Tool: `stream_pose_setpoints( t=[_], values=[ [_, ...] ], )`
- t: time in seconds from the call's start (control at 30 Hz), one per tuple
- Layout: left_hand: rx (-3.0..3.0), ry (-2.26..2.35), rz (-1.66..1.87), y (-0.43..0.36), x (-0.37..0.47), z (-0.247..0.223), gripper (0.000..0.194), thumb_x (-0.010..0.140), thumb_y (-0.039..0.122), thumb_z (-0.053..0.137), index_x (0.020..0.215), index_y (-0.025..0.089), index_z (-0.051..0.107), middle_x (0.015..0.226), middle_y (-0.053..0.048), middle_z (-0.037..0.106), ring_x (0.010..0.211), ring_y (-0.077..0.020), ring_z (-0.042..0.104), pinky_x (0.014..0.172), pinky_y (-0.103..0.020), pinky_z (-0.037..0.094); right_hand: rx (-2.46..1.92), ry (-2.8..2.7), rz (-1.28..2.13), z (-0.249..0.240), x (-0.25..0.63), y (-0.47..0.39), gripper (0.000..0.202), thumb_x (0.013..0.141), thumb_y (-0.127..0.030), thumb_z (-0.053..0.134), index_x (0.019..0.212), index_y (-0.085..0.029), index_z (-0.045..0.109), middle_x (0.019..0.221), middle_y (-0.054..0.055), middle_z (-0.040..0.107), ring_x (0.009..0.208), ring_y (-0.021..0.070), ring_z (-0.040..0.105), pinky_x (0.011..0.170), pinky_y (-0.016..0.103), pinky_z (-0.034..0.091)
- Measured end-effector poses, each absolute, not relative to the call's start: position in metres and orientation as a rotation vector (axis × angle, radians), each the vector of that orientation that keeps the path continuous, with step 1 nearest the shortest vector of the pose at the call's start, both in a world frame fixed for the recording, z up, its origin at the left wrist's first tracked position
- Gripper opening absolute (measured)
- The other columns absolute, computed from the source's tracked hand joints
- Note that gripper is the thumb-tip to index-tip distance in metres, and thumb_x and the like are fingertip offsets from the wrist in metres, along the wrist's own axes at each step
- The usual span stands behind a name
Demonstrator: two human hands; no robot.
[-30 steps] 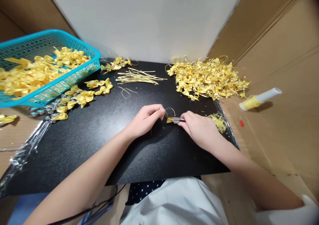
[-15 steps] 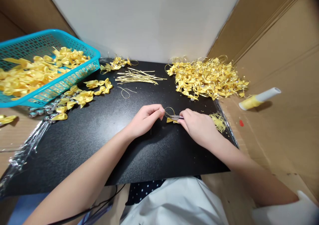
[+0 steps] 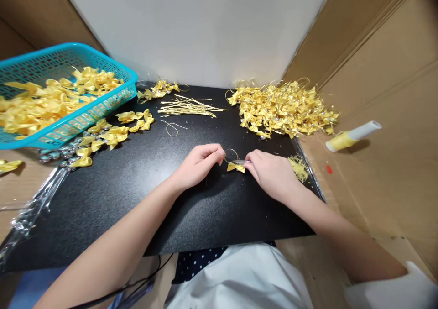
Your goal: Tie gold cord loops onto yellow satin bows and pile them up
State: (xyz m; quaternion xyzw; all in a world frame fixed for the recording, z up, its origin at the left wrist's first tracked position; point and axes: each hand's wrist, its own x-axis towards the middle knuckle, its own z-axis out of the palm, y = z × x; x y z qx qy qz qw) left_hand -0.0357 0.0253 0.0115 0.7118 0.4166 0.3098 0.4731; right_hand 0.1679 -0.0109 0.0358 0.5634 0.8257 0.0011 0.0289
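My left hand is closed in a pinch on a thin gold cord. The cord curves in a loop above a small yellow ribbon bow, which is just over the black table top. In my closed right hand is a pair of small scissors, the metal blades pointing left between the loop and the bow. Its handles are mostly hidden by my fingers. A thin cord end hangs below my left hand.
Back left stands a blue basket of yellow bows. Cut gold cords lie at the back, near a loose cord loop. A heap of corded bows, yellow clippings and a white tube lie right.
The scissor blades have tilted slightly and look closed now, and more of the bow shows beneath them. Both hands stay almost in place; the view has shifted a little.
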Motion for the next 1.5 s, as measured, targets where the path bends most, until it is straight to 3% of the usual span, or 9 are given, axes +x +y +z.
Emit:
stream_pose_setpoints(
  t=[0.27, 0.33, 0.43, 0.73, 0.87, 1.1, 1.23, 1.37, 1.5],
  values=[
    [2.035, 1.670, 0.936, 0.037, -0.052, 0.008, 0.031, 0.090, 0.034, 0.042, 0.065, 0.018, 0.053, 0.070, -0.004, 0.054, 0.075, -0.0198, 0.050, 0.074, -0.034, 0.038, 2.523, 2.301, 0.276, 0.034, 0.289, -0.037, 0.029, 0.094, -0.041, 0.045, 0.100, -0.018, 0.062, 0.095, 0.012, 0.070, 0.080, 0.0259, 0.065, 0.061, 0.032, 0.042],
    [2.172, 1.878, 0.883, 0.037, -0.054, 0.007, 0.026, 0.089, 0.037, 0.048, 0.084, 0.017, 0.064, 0.096, -0.011, 0.061, 0.097, -0.0285, 0.051, 0.085, -0.042, 0.036, 2.558, 2.138, 0.310, 0.027, 0.326, -0.050, 0.032, 0.093, -0.044, 0.044, 0.095, -0.018, 0.063, 0.094, 0.016, 0.069, 0.085, 0.0318, 0.063, 0.064, 0.038, 0.044],
    [2.354, 1.792, 0.769, 0.035, -0.050, 0.004, 0.037, 0.086, 0.041, 0.054, 0.116, 0.019, 0.062, 0.124, -0.014, 0.054, 0.115, -0.0343, 0.043, 0.094, -0.047, 0.032, 2.557, 2.016, 0.383, 0.016, 0.361, -0.071, 0.034, 0.095, -0.044, 0.039, 0.091, -0.020, 0.063, 0.091, 0.020, 0.068, 0.082, 0.0342, 0.060, 0.064, 0.042, 0.043],
    [2.390, 1.277, 0.528, 0.028, -0.027, -0.007, 0.019, 0.089, 0.036, 0.058, 0.085, 0.021, 0.067, 0.096, -0.002, 0.067, 0.095, -0.0207, 0.052, 0.086, -0.039, 0.028, 2.732, 2.280, 0.617, 0.009, 0.314, -0.060, 0.033, 0.088, -0.043, 0.048, 0.094, -0.015, 0.063, 0.102, 0.019, 0.064, 0.098, 0.0354, 0.058, 0.075, 0.046, 0.045],
    [2.374, 1.226, 0.534, 0.022, -0.027, -0.003, 0.022, 0.088, 0.037, 0.058, 0.078, 0.019, 0.065, 0.088, -0.001, 0.069, 0.089, -0.0191, 0.054, 0.083, -0.038, 0.026, 2.359, 2.583, -0.624, 0.011, 0.220, -0.046, 0.023, 0.085, -0.039, 0.059, 0.096, -0.020, 0.064, 0.086, 0.006, 0.067, 0.066, 0.0174, 0.059, 0.061, 0.031, 0.046],
    [2.139, 0.992, 0.599, 0.018, -0.033, 0.006, 0.014, 0.081, 0.028, 0.054, 0.078, 0.018, 0.064, 0.078, 0.000, 0.067, 0.077, -0.0169, 0.055, 0.081, -0.035, 0.036, 1.936, 2.910, -1.008, -0.006, 0.169, -0.016, 0.011, 0.084, -0.009, 0.059, 0.079, -0.018, 0.061, 0.074, 0.001, 0.064, 0.064, 0.0120, 0.056, 0.061, 0.024, 0.045],
    [1.804, 1.041, 0.774, 0.020, -0.034, 0.005, 0.019, 0.083, 0.029, 0.047, 0.086, 0.016, 0.060, 0.080, -0.002, 0.064, 0.071, -0.0149, 0.054, 0.067, -0.027, 0.041, 1.700, 3.281, -0.920, -0.003, 0.180, -0.001, 0.011, 0.085, -0.008, 0.059, 0.081, -0.017, 0.062, 0.077, 0.002, 0.066, 0.069, 0.0128, 0.060, 0.063, 0.024, 0.048],
    [1.829, 1.031, 0.580, 0.016, -0.031, 0.007, 0.032, 0.088, 0.042, 0.050, 0.071, 0.015, 0.057, 0.062, 0.002, 0.055, 0.057, -0.0105, 0.046, 0.056, -0.023, 0.035, 1.485, 3.616, -0.633, 0.002, 0.177, 0.003, 0.010, 0.088, -0.009, 0.057, 0.085, -0.018, 0.061, 0.079, 0.004, 0.066, 0.075, 0.0142, 0.062, 0.070, 0.027, 0.051],
    [2.013, 1.023, 0.547, 0.012, -0.028, 0.010, 0.037, 0.093, 0.036, 0.042, 0.064, 0.015, 0.053, 0.057, 0.003, 0.050, 0.054, -0.0092, 0.044, 0.056, -0.023, 0.032, 1.438, 3.763, -0.438, -0.001, 0.172, 0.001, 0.012, 0.089, -0.009, 0.054, 0.091, -0.020, 0.058, 0.081, 0.003, 0.066, 0.074, 0.0143, 0.060, 0.070, 0.028, 0.051]
  ],
)
